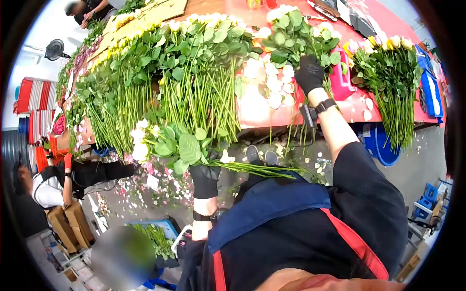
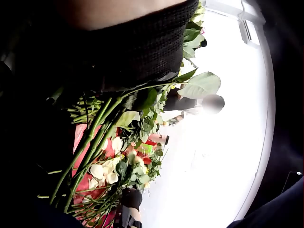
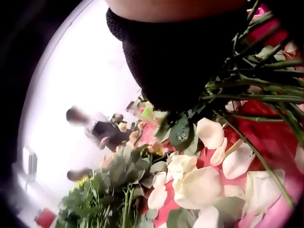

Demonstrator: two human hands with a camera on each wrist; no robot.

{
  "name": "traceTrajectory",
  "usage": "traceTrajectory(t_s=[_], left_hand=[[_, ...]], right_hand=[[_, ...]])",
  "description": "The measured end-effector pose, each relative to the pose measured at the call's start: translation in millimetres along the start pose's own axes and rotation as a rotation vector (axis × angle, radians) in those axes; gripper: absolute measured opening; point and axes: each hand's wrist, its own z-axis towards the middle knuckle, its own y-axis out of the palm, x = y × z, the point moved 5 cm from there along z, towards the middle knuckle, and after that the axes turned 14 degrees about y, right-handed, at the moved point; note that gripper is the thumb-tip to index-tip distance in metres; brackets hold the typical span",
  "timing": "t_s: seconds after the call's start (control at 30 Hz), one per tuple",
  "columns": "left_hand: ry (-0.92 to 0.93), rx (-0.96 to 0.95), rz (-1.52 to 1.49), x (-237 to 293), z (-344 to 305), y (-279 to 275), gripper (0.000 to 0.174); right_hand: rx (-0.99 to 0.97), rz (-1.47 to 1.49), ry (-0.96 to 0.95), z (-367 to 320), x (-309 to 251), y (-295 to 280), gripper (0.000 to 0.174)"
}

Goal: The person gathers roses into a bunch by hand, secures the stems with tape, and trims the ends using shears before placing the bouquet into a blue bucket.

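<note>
Low in front of the body, my black-gloved left hand [image 1: 205, 181] grips a bunch of white roses [image 1: 189, 148]; blooms point left, green stems [image 1: 257, 169] run right. In the left wrist view the glove [image 2: 137, 57] covers the grip, with stems [image 2: 90, 142] below it. My gloved right hand [image 1: 309, 75] reaches over the table to a pile of leafy white roses [image 1: 291, 36], beside a pink container [image 1: 341, 77]. In the right wrist view the glove [image 3: 175, 66] lies against leaves and stems [image 3: 266, 88]; its fingers are hidden, so whether it holds a stem cannot be told.
Rows of roses [image 1: 199, 48] cover the left of the red table [image 1: 252, 109], more [image 1: 395, 72] its right end. Loose petals [image 3: 204, 185] lie near the right hand. A blue bin [image 1: 378, 145] stands below the edge. Other people are at left; petals litter the floor [image 1: 160, 194].
</note>
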Motion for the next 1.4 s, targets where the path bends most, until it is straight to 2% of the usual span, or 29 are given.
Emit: traceTrajectory(t_s=[0.03,0.07,0.1,0.13,0.2,0.23,0.27,0.4,0.43,0.47,0.53,0.57,0.6,0.67,0.73,0.8,0.83,0.87,0.93,1.0,1.03,1.07,1.13,1.17,1.23,1.27,1.3,1.33,1.4], left_hand=[[0.013,-0.028,-0.013,1.0,3.5,-4.0,0.027],[0.024,-0.051,-0.026,1.0,6.9,-11.1,0.027],[-0.027,-0.168,-0.112,-1.7,15.2,-19.5,0.026],[-0.025,-0.184,-0.097,-0.7,11.6,-9.6,0.025],[-0.023,-0.166,-0.124,-2.8,16.7,-14.5,0.026],[0.015,0.06,-0.008,3.2,0.9,6.5,0.028],[0.005,-0.016,-0.082,0.0,11.7,-5.7,0.029],[0.058,-0.238,-0.135,3.1,24.9,-1.6,0.028],[0.041,-0.18,-0.093,3.8,26.1,2.4,0.027],[0.061,-0.201,-0.055,7.8,32.3,0.8,0.028],[0.149,0.092,0.104,13.3,25.8,26.8,0.03],[0.147,-0.067,0.08,12.4,35.8,20.2,0.036],[-0.001,-0.226,-0.016,5.4,57.5,1.0,0.041],[-0.057,-0.18,0.036,-2.4,57.3,20.4,0.044],[-0.112,-0.269,0.018,-4.8,48.6,50.0,0.042],[-0.127,-0.288,-0.062,-16.1,52.5,47.4,0.04],[-0.121,-0.436,-0.075,-26.4,63.5,40.4,0.038],[-0.099,-0.6,0.093,-24.8,64.2,46.5,0.037],[-0.102,-0.37,0.036,-35.4,63.8,45.4,0.034],[0.068,-0.417,0.172,-23.8,19.5,87.5,0.034],[0.042,-0.459,0.151,-24.7,17.2,92.8,0.042],[0.063,-0.494,0.111,-24.8,12.6,99.4,0.04],[0.142,-0.668,0.317,-18.6,3.8,109.8,0.036],[0.042,-0.464,0.336,-25.1,25.5,87.5,0.033],[0.018,-0.293,0.23,-23.0,14.6,90.4,0.026],[0.014,-0.207,0.176,-22.0,9.2,91.8,0.024],[0.049,-0.119,0.282,-20.9,15.3,85.0,0.023],[-0.01,-0.225,0.088,-23.2,38.3,62.7,0.022],[0.035,-0.457,0.071,-12.6,11.1,83.6,0.021]], right_hand=[[0.005,0.059,-0.051,-4.2,-3.3,-4.0,0.027],[0.059,0.128,-0.212,-14.8,-13.4,-4.9,0.021],[-0.12,0.141,-0.209,-31.9,-23.8,5.7,0.021],[-0.3,0.155,-0.207,-54.9,-34.5,16.0,0.02],[-0.677,0.07,-0.277,-100.1,-43.0,38.4,0.028],[-0.771,0.015,-0.275,-114.4,-45.4,38.1,0.032],[-0.862,-0.04,-0.272,-125.0,-46.0,38.6,0.035],[-0.833,0.215,-0.143,-140.0,-25.2,56.0,0.039],[-0.663,0.382,-0.14,-144.1,-17.7,58.0,0.035],[-0.645,0.506,-0.24,-143.8,-14.1,66.8,0.032],[-0.626,0.75,-0.442,-147.0,-8.5,71.9,0.028],[-1.045,0.887,0.152,-135.4,-12.5,22.3,0.024],[-1.282,1.19,0.366,-140.1,-10.6,11.4,0.025],[-1.224,1.16,0.215,-128.4,-17.5,-23.9,0.022],[-0.957,1.111,-0.082,-124.3,-21.3,-23.8,0.022],[-0.971,1.107,-0.146,-127.0,-32.2,-46.4,0.02],[-0.975,1.081,-0.17,-129.9,-37.7,-58.1,0.02],[-0.971,1.061,-0.204,-132.9,-46.8,-67.1,0.02],[-0.923,1.152,-0.324,-143.9,-57.4,-65.6,0.02],[-0.83,1.097,-0.543,-151.4,-70.6,-75.0,0.021],[-0.803,1.095,-0.64,-155.0,-78.6,-84.4,0.022],[-0.817,1.04,-0.645,-159.4,-82.2,-84.7,0.026],[-1.055,0.947,-0.509,-165.8,-84.5,-78.5,0.03],[-1.103,0.93,-0.492,-167.1,-85.5,-81.9,0.031],[-1.268,0.978,-0.407,-170.4,-84.7,-78.4,0.033],[-1.277,1.036,-0.396,-169.6,-82.7,-81.4,0.033],[-1.396,0.923,-0.332,-166.5,-82.1,-90.5,0.033],[-1.33,1.111,-0.42,-163.9,-80.4,-87.0,0.029],[-1.471,1.137,-0.516,-167.5,-69.1,-96.9,0.031]])
